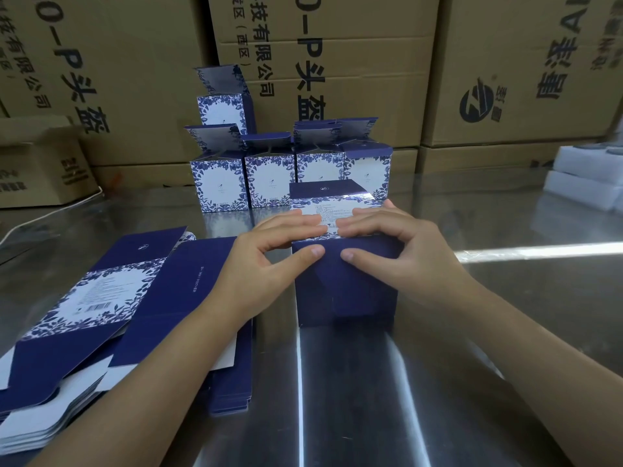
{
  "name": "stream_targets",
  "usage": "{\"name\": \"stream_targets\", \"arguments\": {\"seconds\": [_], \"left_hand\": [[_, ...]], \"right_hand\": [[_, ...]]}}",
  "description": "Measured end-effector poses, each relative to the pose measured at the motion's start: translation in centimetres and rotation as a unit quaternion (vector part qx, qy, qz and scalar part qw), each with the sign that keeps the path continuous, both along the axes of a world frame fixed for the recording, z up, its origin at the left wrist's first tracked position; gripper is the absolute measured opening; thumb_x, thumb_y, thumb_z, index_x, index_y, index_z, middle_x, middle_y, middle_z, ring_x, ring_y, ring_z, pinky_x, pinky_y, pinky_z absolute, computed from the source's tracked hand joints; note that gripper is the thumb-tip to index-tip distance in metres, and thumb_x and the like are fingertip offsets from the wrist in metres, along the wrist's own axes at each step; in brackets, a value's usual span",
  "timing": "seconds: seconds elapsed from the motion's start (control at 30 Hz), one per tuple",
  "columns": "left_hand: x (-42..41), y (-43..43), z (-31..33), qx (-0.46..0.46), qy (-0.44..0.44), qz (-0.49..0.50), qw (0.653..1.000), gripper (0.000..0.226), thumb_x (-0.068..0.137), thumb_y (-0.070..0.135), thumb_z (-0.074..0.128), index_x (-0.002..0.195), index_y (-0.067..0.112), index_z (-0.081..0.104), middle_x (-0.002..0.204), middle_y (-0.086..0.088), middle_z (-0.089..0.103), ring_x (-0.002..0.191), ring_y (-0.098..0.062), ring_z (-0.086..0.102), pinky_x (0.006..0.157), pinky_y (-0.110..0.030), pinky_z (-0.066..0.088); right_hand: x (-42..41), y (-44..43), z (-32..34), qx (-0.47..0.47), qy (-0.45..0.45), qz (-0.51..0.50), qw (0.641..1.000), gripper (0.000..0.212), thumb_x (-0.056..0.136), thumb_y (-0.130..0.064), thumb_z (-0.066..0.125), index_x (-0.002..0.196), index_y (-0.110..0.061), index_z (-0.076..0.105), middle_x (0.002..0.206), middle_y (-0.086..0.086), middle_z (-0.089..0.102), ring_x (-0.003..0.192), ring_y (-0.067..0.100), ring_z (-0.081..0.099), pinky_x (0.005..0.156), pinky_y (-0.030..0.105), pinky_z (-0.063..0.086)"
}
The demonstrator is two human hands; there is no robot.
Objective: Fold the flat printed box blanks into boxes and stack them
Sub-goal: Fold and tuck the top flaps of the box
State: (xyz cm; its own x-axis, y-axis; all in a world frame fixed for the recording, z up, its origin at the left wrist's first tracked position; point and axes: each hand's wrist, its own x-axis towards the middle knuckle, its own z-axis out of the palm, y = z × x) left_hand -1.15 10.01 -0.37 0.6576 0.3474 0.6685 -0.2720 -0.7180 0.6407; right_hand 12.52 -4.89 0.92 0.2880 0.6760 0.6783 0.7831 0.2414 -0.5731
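Behind folded boxes (269, 178), ctns (371, 45) marked "头盔".

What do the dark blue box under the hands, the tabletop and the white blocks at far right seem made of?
Dark blue floral-printed box: thin coated paperboard, likely; crisp creases, white inner side on the flat blanks. Grey tabletop: polished metal, probably stainless steel; mirror-like reflections. White blocks: possibly foam; matte, too blurred to be sure.
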Motion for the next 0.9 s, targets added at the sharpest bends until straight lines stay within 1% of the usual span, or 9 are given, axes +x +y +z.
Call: {"name": "stream_targets", "arguments": {"seconds": [0.2, 0.33, 0.4, 0.47, 0.53, 0.63, 0.7, 0.8, 0.9], "left_hand": [[0.04, -0.19, 0.04, 0.004, -0.004, 0.007, 1.0, 0.023, 0.078, 0.025, 0.066, 0.098, 0.037, 0.067, 0.112, 0.012, 0.066, 0.123, -0.006, 0.051, 0.107, -0.038, 0.039], [0.06, -0.34, 0.11, 0.001, -0.004, 0.011, 1.0, 0.023, 0.078, 0.025, 0.065, 0.098, 0.036, 0.067, 0.112, 0.011, 0.066, 0.122, -0.005, 0.051, 0.107, -0.033, 0.038], [0.05, -0.4, 0.13, 0.0, -0.003, 0.013, 1.0, 0.023, 0.078, 0.025, 0.066, 0.098, 0.035, 0.067, 0.112, 0.011, 0.066, 0.122, -0.004, 0.051, 0.107, -0.031, 0.038], [0.04, -0.47, 0.13, 0.001, -0.005, 0.013, 1.0, 0.022, 0.079, 0.025, 0.07, 0.099, 0.034, 0.067, 0.112, 0.01, 0.066, 0.122, -0.005, 0.051, 0.107, -0.031, 0.038], [0.01, -0.51, 0.11, 0.001, -0.008, 0.013, 1.0, 0.023, 0.08, 0.024, 0.069, 0.101, 0.033, 0.066, 0.112, 0.009, 0.066, 0.122, -0.007, 0.051, 0.107, -0.033, 0.038], [-0.03, -0.54, 0.08, 0.008, -0.012, 0.016, 1.0, 0.027, 0.082, 0.016, 0.068, 0.102, 0.034, 0.065, 0.112, 0.009, 0.066, 0.122, -0.008, 0.052, 0.107, -0.034, 0.038], [-0.01, -0.55, 0.09, 0.008, -0.012, 0.019, 1.0, 0.027, 0.082, 0.016, 0.069, 0.102, 0.034, 0.066, 0.112, 0.009, 0.066, 0.122, -0.008, 0.052, 0.107, -0.034, 0.038], [0.03, -0.61, 0.18, 0.008, -0.012, 0.023, 1.0, 0.024, 0.082, 0.019, 0.07, 0.101, 0.034, 0.066, 0.111, 0.012, 0.066, 0.12, -0.008, 0.053, 0.106, -0.032, 0.039], [0.06, -0.75, 0.24, 0.007, -0.013, 0.026, 1.0, 0.022, 0.08, 0.023, 0.067, 0.099, 0.035, 0.067, 0.109, 0.014, 0.066, 0.118, -0.005, 0.054, 0.105, -0.028, 0.039]], "right_hand": [[0.06, 0.16, -0.04, 0.007, -0.012, 0.001, 1.0, 0.022, 0.072, -0.028, 0.074, 0.09, -0.038, 0.067, 0.101, -0.028, 0.066, 0.109, -0.009, 0.056, 0.117, 0.034, 0.02], [0.14, 0.16, -0.12, 0.013, -0.019, 0.002, 1.0, 0.024, 0.073, -0.024, 0.077, 0.091, -0.038, 0.068, 0.102, -0.026, 0.067, 0.108, -0.008, 0.057, 0.117, 0.034, 0.021], [0.1, 0.26, -0.1, 0.018, -0.014, 0.0, 1.0, 0.022, 0.074, -0.025, 0.075, 0.09, -0.037, 0.068, 0.101, -0.025, 0.067, 0.107, -0.008, 0.057, 0.116, 0.031, 0.022], [0.11, 0.35, -0.18, 0.024, -0.01, -0.003, 1.0, 0.023, 0.076, -0.021, 0.077, 0.089, -0.037, 0.068, 0.102, -0.022, 0.068, 0.108, -0.006, 0.057, 0.114, 0.027, 0.024], [0.12, 0.38, -0.23, 0.025, -0.009, -0.01, 1.0, 0.026, 0.077, -0.016, 0.078, 0.089, -0.037, 0.068, 0.102, -0.02, 0.069, 0.11, -0.003, 0.057, 0.112, 0.024, 0.025], [0.13, 0.42, -0.24, 0.029, -0.014, -0.015, 0.999, 0.026, 0.077, -0.017, 0.078, 0.09, -0.037, 0.069, 0.102, -0.021, 0.069, 0.11, -0.002, 0.057, 0.11, 0.02, 0.026], [0.1, 0.54, -0.29, 0.032, -0.025, -0.02, 0.999, 0.025, 0.076, -0.022, 0.077, 0.093, -0.037, 0.069, 0.102, -0.023, 0.067, 0.109, -0.005, 0.057, 0.109, 0.018, 0.025], [0.06, 0.75, -0.51, 0.047, -0.039, -0.034, 0.998, 0.032, 0.073, -0.024, 0.079, 0.099, -0.038, 0.067, 0.099, -0.028, 0.064, 0.105, -0.013, 0.055, 0.106, 0.012, 0.025], [0.06, 0.88, -0.49, 0.049, -0.032, -0.04, 0.997, 0.032, 0.073, -0.026, 0.078, 0.096, -0.044, 0.065, 0.096, -0.033, 0.062, 0.104, -0.012, 0.055, 0.103, 0.009, 0.026]]}}
